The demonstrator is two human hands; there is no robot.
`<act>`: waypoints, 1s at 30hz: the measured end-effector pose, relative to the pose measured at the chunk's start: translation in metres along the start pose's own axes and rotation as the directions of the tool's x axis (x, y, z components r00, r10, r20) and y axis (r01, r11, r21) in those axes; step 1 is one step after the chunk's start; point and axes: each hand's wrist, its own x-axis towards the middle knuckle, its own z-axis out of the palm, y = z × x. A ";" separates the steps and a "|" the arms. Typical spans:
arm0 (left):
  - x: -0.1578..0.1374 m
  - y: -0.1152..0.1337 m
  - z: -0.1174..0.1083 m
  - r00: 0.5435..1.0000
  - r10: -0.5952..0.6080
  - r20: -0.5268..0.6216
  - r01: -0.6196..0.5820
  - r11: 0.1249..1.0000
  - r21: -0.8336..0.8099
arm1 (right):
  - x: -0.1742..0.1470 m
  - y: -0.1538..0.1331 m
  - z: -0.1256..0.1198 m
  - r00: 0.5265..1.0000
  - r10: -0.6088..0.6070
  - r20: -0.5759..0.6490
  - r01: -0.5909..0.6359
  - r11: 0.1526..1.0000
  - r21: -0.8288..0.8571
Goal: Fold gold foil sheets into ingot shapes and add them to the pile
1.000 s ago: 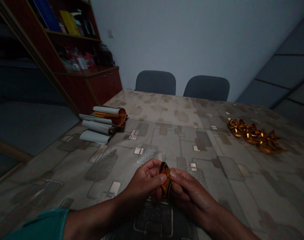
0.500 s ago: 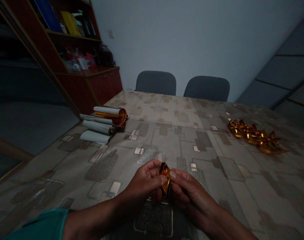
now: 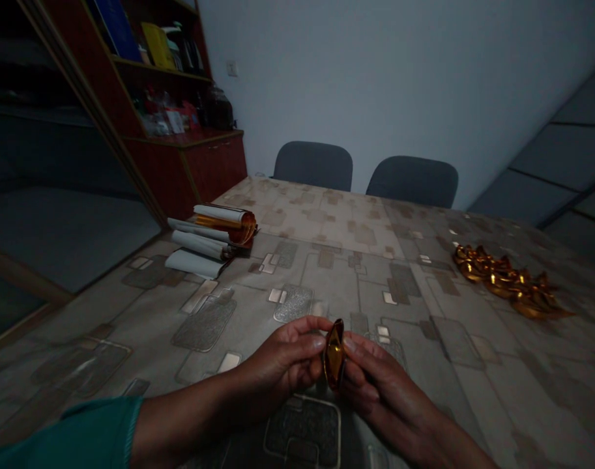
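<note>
Between my two hands, above the near part of the table, is a folded gold paper ingot (image 3: 334, 355), upright with its pointed ends up and down. My left hand (image 3: 293, 355) pinches its left side between thumb and fingers. From the right, the thumb and fingers of my right hand (image 3: 373, 371) grip the other side. Several finished gold paper ingots (image 3: 509, 280) sit in a cluster at the right of the table. Over to the left lies a stack of curled gold foil paper sheets (image 3: 199, 262) with pale backs showing.
A patterned cloth covers the table (image 3: 321, 221). Two grey chairs (image 3: 314, 166) (image 3: 414, 181) stand at the far edge by the wall. A red-brown cabinet (image 3: 214, 166) with crowded shelves is at the back left.
The paper ingot has turned in my fingers and its middle now faces me more openly. My thumbs have moved out to its sides. The whole view has shifted slightly.
</note>
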 end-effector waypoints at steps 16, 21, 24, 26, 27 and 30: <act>0.007 -0.008 -0.002 0.996 0.077 -0.044 -0.072 0.993 0.091 | -0.002 0.003 0.002 0.998 0.008 0.064 -0.003 0.997 -0.078; 0.002 -0.005 0.004 0.995 0.090 -0.049 -0.082 0.986 0.146 | -0.001 0.002 0.003 0.999 0.008 0.041 -0.003 0.995 -0.102; 0.003 -0.007 0.004 0.990 0.125 -0.061 -0.111 0.974 0.199 | -0.002 0.003 0.003 0.999 0.017 0.042 -0.012 0.993 -0.117; 0.004 -0.009 0.003 0.984 0.154 -0.087 -0.128 0.960 0.249 | -0.002 0.005 0.002 0.999 0.009 0.048 -0.003 0.993 -0.115; 0.005 -0.009 0.002 0.981 0.166 -0.102 -0.133 0.954 0.270 | -0.003 0.006 0.002 0.999 0.004 0.050 0.002 0.994 -0.112; 0.004 -0.009 0.002 0.979 0.166 -0.114 -0.133 0.959 0.252 | -0.002 0.007 0.001 0.999 -0.011 0.053 0.017 0.994 -0.111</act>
